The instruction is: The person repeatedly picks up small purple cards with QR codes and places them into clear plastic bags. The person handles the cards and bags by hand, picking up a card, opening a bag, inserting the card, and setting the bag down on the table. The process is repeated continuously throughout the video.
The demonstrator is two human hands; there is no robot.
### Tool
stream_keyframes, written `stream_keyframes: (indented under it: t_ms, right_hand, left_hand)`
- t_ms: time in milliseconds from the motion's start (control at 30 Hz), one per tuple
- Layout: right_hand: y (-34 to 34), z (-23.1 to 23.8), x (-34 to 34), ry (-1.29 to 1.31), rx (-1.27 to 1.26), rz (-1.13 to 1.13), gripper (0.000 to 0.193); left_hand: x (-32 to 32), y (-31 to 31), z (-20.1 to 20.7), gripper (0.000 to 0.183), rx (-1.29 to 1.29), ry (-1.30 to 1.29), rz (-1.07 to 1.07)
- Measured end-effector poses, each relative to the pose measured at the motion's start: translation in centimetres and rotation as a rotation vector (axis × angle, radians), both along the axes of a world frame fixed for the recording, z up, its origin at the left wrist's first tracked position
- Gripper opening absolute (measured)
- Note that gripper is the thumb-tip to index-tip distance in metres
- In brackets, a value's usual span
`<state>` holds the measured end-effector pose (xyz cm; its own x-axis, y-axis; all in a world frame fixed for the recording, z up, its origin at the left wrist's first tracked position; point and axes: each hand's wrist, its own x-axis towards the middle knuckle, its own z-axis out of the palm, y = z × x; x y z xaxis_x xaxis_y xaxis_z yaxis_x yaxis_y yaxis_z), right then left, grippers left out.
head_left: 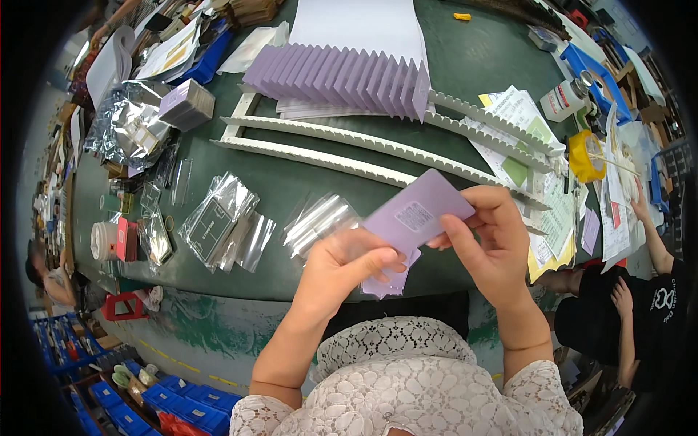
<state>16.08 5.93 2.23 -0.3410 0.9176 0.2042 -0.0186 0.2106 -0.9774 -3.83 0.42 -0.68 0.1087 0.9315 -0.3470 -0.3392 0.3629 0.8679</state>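
A light purple card (429,198) with a square printed code is held at a slant in front of me. My right hand (494,243) pinches its right end between thumb and fingers. My left hand (342,265) is closed at its lower left end, the thumb lying across the edge. Below the card, another purple piece (395,282) shows partly by my left fingertips; whether that hand grips it too I cannot tell. Clear plastic sleeves (320,221) lie just beyond my left hand. Farther off, a row of purple cards (338,76) stands upright in white notched racks (313,134).
Bagged dark cards (214,225) lie on the green table (280,280) to the left. A stack of cards (187,104) stands at far left. Yellow tape (586,156), a white bottle (563,100) and papers (556,211) are on the right. Another person (625,312) is at right.
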Motion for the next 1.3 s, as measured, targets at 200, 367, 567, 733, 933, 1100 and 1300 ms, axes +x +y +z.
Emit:
stream_keyframes:
  t_ms: [200, 367, 567, 733, 933, 1100, 1300]
  right_hand:
    - [0.3, -0.2, 0.0, -0.207, -0.102, 0.097, 0.036]
    - [1.3, -0.1, 0.2, -0.425, 0.301, 0.054, 0.041]
    - [0.2, -1.3, 0.1, -0.458, 0.162, 0.221, 0.040]
    - [4.3, -0.6, 0.1, -0.597, 0.507, -0.056, 0.045]
    - [16.2, -2.6, -0.4, -0.649, 0.610, -0.047, 0.078]
    - [16.3, -1.5, -1.0, -0.545, 0.445, 0.132, 0.090]
    - [5.8, 1.2, -1.0, -0.378, 0.414, 0.333, 0.086]
  left_hand:
    - [0.3, 0.0, -0.6, 0.014, 0.001, 0.049, 0.072]
    - [-0.5, 0.5, 0.0, 0.011, 0.075, 0.177, 0.174]
    - [-0.6, 0.1, -0.2, 0.014, 0.153, 0.235, 0.244]
    - [-2.7, 0.2, -1.1, 0.011, 0.204, 0.215, 0.427]
    - [-1.4, 0.0, 0.6, 0.014, 0.164, 0.024, 0.244]
    - [-1.9, -0.4, -0.2, 0.014, 0.135, 0.037, 0.208]
    - [-0.8, 0.5, -0.3, 0.025, 0.048, -0.059, 0.139]
